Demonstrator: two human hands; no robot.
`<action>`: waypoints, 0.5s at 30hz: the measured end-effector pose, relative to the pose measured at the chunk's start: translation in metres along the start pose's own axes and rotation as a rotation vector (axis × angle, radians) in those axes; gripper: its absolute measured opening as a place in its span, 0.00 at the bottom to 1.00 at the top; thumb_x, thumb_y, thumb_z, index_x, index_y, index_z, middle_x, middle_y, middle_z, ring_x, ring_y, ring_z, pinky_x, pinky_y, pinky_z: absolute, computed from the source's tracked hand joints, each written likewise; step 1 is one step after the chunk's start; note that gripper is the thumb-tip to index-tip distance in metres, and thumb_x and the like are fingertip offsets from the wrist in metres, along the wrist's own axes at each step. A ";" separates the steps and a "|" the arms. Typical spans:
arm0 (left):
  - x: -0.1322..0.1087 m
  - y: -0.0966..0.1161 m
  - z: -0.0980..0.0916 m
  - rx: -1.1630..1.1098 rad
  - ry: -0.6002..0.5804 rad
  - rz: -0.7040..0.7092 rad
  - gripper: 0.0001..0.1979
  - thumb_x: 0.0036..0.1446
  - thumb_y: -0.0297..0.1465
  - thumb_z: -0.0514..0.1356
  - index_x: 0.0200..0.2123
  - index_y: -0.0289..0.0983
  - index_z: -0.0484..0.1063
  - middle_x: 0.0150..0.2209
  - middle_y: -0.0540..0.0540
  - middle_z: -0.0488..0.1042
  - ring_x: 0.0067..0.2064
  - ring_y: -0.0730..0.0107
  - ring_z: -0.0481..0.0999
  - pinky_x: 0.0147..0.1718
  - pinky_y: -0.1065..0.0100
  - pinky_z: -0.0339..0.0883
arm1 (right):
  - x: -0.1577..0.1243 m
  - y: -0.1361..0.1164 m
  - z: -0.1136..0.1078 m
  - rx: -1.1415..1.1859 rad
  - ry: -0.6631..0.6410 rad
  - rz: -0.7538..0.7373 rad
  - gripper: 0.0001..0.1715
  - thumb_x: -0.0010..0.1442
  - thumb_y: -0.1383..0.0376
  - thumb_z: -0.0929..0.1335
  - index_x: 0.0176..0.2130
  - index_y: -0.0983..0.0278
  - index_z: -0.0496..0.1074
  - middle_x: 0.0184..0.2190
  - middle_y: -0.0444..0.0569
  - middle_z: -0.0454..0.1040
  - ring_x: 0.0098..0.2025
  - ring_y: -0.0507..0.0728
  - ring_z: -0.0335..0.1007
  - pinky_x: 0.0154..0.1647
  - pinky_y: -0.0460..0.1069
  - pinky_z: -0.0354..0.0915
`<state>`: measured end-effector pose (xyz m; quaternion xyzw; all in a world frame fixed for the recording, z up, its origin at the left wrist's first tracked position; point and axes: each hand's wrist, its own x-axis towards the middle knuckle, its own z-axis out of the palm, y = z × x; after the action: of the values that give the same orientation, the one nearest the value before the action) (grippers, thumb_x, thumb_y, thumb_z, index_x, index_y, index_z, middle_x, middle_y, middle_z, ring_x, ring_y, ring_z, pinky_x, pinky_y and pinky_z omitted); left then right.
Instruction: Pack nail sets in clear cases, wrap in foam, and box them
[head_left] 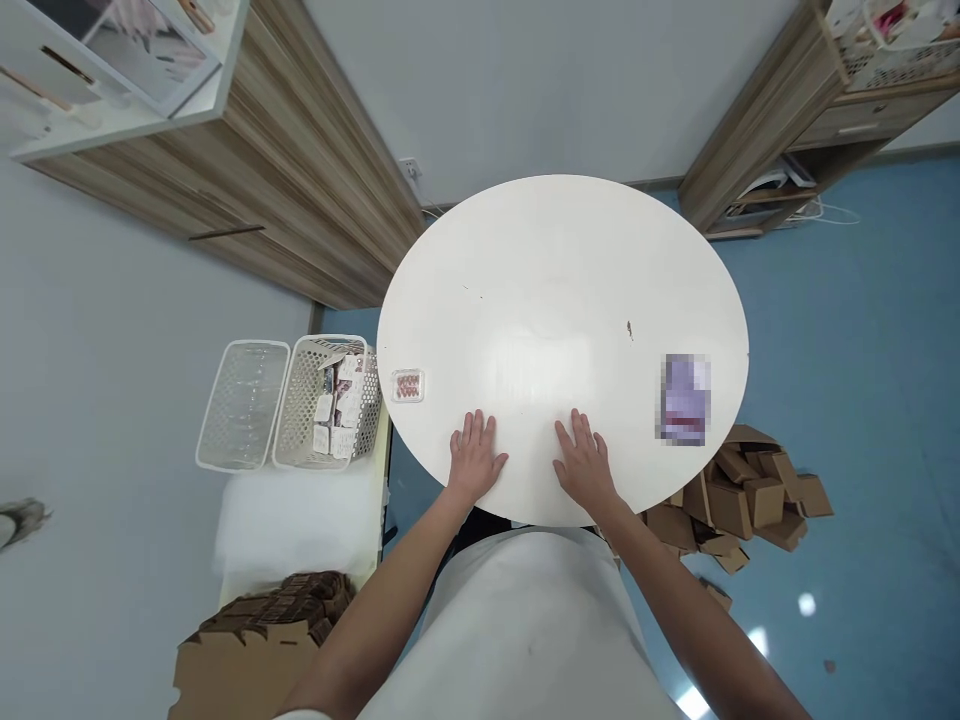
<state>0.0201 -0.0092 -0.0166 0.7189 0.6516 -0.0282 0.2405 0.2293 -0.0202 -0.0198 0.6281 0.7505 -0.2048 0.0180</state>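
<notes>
My left hand lies flat on the near part of the white round table, fingers spread and holding nothing. To its right, my right hand also rests flat on the tabletop with its fingers apart. A small clear box with several small reddish-brown pieces in it sits near the table's left edge, up and left of my left hand. Over on the right side of the table lies a purple item, blurred into blocks, so its kind cannot be made out.
Left of the table stand a white perforated basket holding printed packets and a clear bin. Flat cardboard is stacked at lower left. Small brown boxes are heaped at the right. Wooden cabinets stand behind.
</notes>
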 end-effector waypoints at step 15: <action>-0.001 -0.163 -0.060 -0.486 0.175 -0.262 0.35 0.52 0.36 0.54 0.60 0.34 0.43 0.61 0.36 0.45 0.61 0.52 0.46 0.56 0.53 0.48 | 0.073 -0.151 0.005 0.183 -0.267 -0.052 0.37 0.55 0.63 0.62 0.60 0.63 0.46 0.64 0.55 0.31 0.59 0.64 0.50 0.49 0.55 0.58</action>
<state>-0.1511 0.0191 -0.0134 0.5494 0.7449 0.1600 0.3430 0.0695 0.0269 -0.0019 0.5748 0.7355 -0.3544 0.0548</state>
